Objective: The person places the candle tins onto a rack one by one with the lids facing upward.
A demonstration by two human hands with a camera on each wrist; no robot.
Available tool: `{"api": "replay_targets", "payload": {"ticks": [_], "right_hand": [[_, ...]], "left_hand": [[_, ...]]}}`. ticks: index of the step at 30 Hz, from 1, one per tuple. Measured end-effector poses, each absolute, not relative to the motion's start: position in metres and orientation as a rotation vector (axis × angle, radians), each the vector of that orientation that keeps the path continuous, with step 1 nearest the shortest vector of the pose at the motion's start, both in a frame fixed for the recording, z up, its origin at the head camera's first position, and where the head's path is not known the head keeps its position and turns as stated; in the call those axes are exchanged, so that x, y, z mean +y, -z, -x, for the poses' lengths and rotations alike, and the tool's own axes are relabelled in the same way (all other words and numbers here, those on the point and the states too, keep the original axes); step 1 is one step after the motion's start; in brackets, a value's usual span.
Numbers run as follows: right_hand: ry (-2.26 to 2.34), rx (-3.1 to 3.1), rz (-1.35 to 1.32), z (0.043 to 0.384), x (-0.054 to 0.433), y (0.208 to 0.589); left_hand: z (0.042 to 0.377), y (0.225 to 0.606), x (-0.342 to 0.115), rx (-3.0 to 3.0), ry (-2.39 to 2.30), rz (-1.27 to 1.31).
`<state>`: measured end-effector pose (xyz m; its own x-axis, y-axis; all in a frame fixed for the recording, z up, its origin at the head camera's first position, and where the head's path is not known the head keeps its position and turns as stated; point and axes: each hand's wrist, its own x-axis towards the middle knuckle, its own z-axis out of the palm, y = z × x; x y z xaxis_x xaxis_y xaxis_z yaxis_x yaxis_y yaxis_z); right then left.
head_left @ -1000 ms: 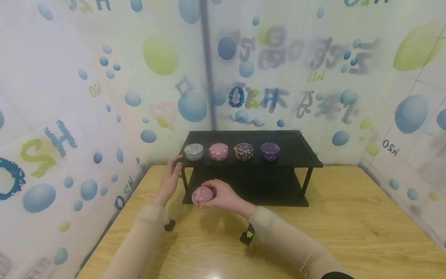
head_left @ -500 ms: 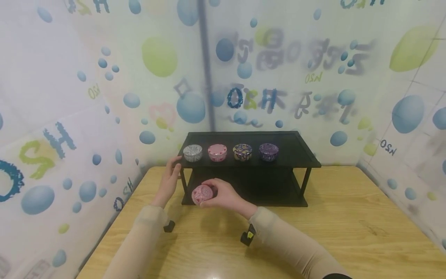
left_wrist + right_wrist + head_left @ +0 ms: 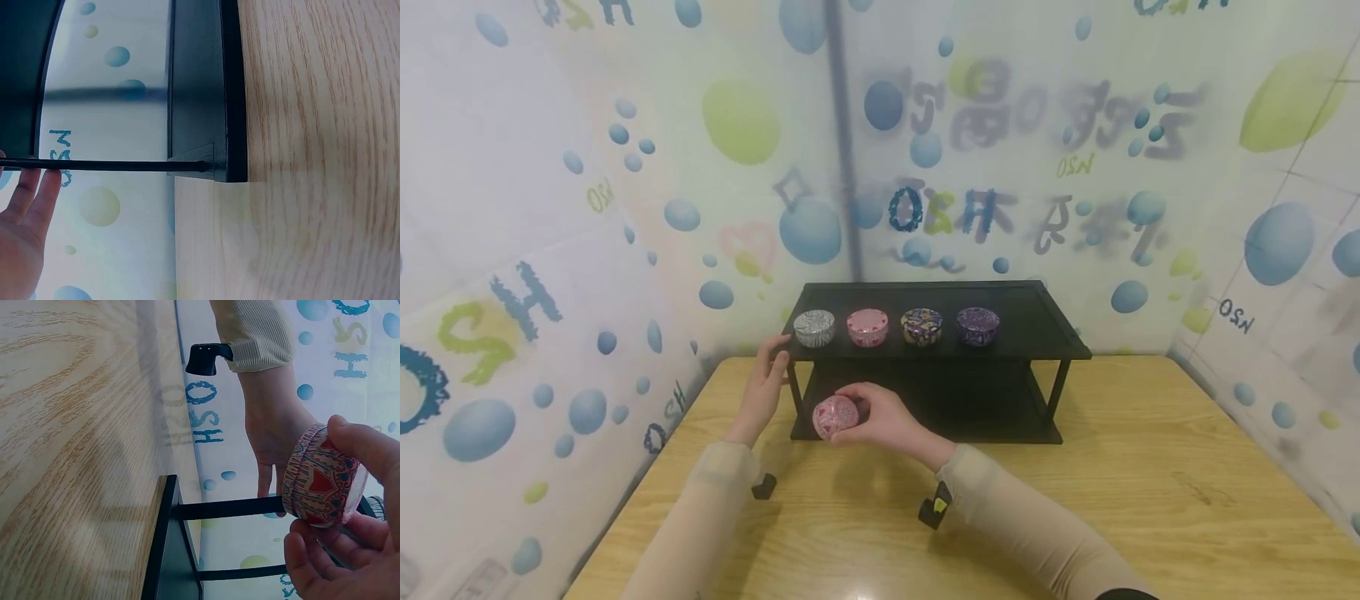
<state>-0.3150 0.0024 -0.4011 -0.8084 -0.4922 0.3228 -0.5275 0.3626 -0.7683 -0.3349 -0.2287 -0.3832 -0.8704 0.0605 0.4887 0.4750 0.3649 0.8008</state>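
My right hand (image 3: 883, 423) pinches a small round pink tin (image 3: 833, 418) between thumb and fingers, in front of the lower shelf's left end. The right wrist view shows the tin (image 3: 319, 481) tilted, with red hearts and a fine pattern on its side. My left hand (image 3: 763, 385) touches the front left corner of the black two-tier rack (image 3: 940, 352). In the left wrist view, straight fingers of the left hand (image 3: 25, 231) lie against the rack's thin post (image 3: 112, 165).
On the top tier stand a silver-patterned tin (image 3: 815, 328), a pink tin (image 3: 868, 327), a dark multicoloured tin (image 3: 922, 327) and a purple tin (image 3: 977, 327) in a row. The rack stands on a wooden table (image 3: 1135, 492) against printed wall sheets (image 3: 745, 183).
The pink tin in my right hand has turned slightly, showing more of its heart pattern. My left hand stays at the rack's corner, and the row of tins is unchanged.
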Motion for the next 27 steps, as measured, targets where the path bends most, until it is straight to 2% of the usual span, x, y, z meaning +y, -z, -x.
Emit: {"api": "replay_targets", "payload": {"ticks": [27], "right_hand": [[-1.499,-2.536,-0.952,0.3136,0.0031,0.3949]], "left_hand": [[0.3344,0.3821,-0.228,-2.26,1.512,0.465]]}}
